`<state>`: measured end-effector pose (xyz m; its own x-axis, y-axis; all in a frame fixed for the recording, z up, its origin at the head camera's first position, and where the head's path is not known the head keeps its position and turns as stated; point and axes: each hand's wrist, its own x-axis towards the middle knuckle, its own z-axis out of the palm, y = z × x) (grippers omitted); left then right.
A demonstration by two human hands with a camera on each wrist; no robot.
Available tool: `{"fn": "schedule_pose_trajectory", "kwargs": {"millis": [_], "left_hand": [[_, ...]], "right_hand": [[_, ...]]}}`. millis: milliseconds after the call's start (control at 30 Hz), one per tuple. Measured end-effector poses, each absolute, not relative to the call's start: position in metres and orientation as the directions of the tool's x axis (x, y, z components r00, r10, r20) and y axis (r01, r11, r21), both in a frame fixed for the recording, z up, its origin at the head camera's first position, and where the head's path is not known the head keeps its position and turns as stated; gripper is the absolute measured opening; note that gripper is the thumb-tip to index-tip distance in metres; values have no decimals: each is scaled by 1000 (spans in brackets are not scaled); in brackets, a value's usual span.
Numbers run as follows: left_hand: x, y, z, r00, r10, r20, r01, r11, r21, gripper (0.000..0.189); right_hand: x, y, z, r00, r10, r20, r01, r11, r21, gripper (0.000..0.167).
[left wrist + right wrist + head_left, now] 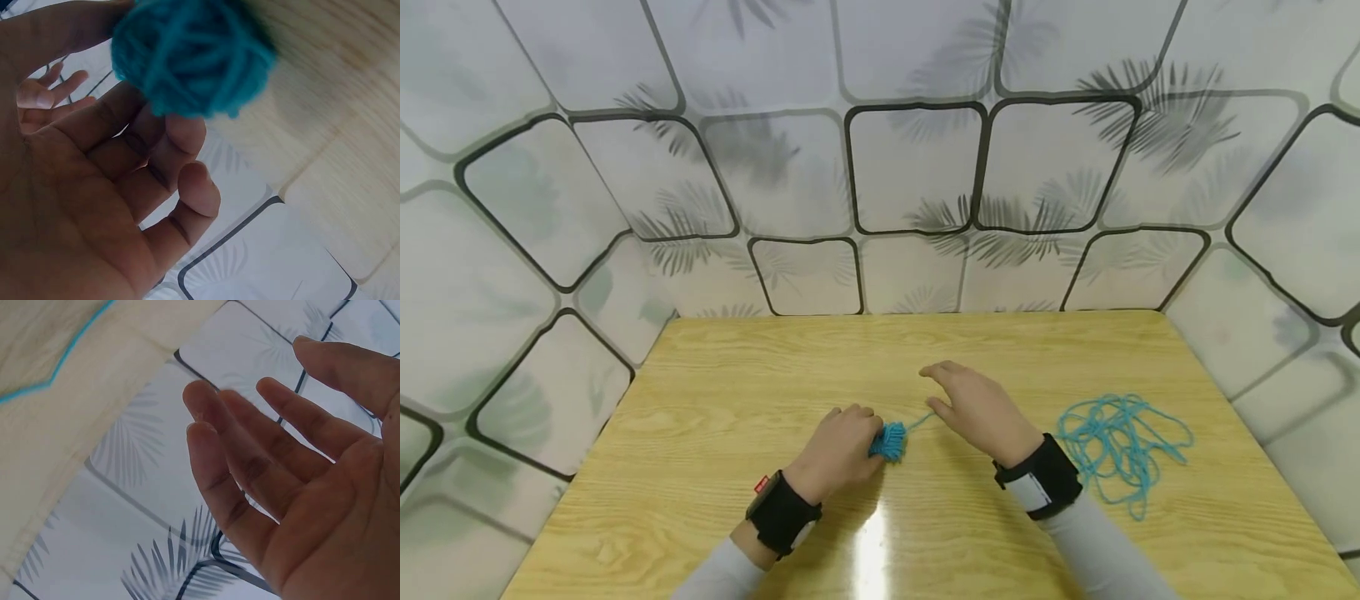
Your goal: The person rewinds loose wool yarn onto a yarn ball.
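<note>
A small wound ball of blue yarn (889, 442) is pinched between the thumb and fingers of my left hand (842, 450), just above the table. Up close in the left wrist view, the yarn ball (194, 56) shows crisscrossed strands. From it a blue strand (920, 422) runs toward my right hand (985, 410), which hovers over the table with fingers spread loosely. The right wrist view shows the right palm holding nothing, with a strand (65, 359) apart from the fingers. A loose tangle of blue yarn (1123, 450) lies to the right of the right forearm.
The wooden table (737, 358) carries the yarn and reflects a bright glare near its front. Patterned curtains (917, 167) stand behind the table and along both sides. Black bands (784, 514) wrap both wrists.
</note>
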<state>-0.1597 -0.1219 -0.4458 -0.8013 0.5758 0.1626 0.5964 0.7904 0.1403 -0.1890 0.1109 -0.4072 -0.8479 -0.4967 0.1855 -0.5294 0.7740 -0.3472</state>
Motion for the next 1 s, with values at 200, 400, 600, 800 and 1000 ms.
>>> {"fn": "schedule_pose_trajectory", "kwargs": {"millis": [200,400,600,800,1000], "left_hand": [[-161,-126,-416,-799,559,220,600,719,351,20],[-163,-135,-393,-816,493,301,577,677,457,17],[-165,-140,-383,-815,459,353,579,667,469,15],[-164,-140,-382,-824,431,368,565,682,464,15],[-160,-136,-378,-796,464,389,604,640,474,17]], "right_hand": [[-185,105,-410,-812,-567,136,-554,677,-485,41],[-178,100,-411,-786,-615,54,-530,627,-571,31],[-173,99,-408,-766,-639,72,-554,599,-578,19],[-169,98,-406,-784,-612,106,-559,622,-548,13],[-172,93,-410,-803,-566,185,-579,669,-466,28]]}}
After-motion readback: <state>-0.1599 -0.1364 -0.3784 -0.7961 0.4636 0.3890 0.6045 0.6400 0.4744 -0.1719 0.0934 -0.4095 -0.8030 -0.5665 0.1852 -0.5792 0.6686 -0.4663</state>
